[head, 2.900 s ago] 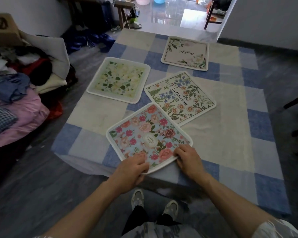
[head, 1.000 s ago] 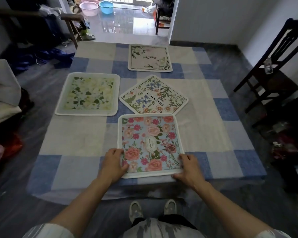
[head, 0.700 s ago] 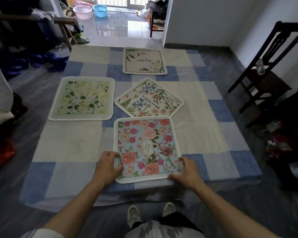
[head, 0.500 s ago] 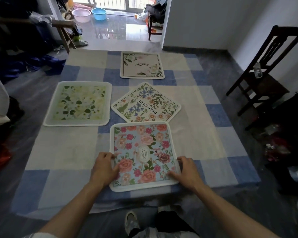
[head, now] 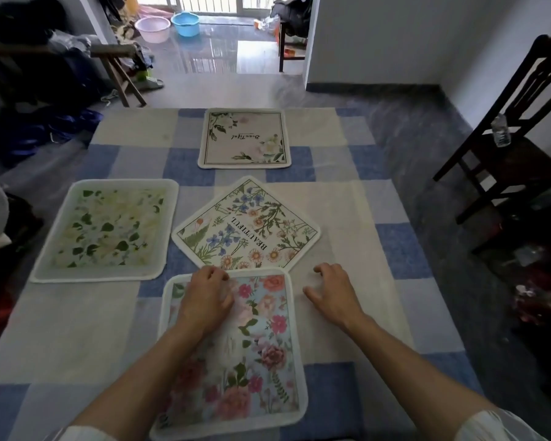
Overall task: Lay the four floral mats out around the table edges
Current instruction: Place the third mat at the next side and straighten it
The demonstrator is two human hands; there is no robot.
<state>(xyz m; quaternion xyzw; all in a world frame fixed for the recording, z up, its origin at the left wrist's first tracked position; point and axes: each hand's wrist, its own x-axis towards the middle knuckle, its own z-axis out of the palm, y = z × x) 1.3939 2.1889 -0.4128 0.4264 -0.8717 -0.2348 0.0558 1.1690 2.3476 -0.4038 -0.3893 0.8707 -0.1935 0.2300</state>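
Note:
Four floral mats lie on the checked tablecloth [head: 357, 237]. The pink-rose mat [head: 255, 354] lies square at the near edge. A green-leaf mat [head: 105, 229] is at the left edge, and a beige mat with script [head: 244, 138] at the far edge. The white mat printed BEAUTIFUL [head: 245, 226] lies turned like a diamond in the middle. My left hand [head: 206, 299] hovers over the far left corner of the rose mat, fingers curled, near the diamond mat's near corner. My right hand [head: 331, 291] is over bare cloth just right of the rose mat, fingers loosely bent, holding nothing.
A dark wooden chair [head: 506, 148] with a small bottle [head: 500, 130] on its seat stands to the right. Piles of clothes and a wooden stand [head: 118, 68] are at the left. Two basins [head: 169, 25] sit on the floor beyond the table.
Both hands left the rose mat's near corners and moved forward to its far end. The view came closer to the table; the rose mat lies square at the near edge.

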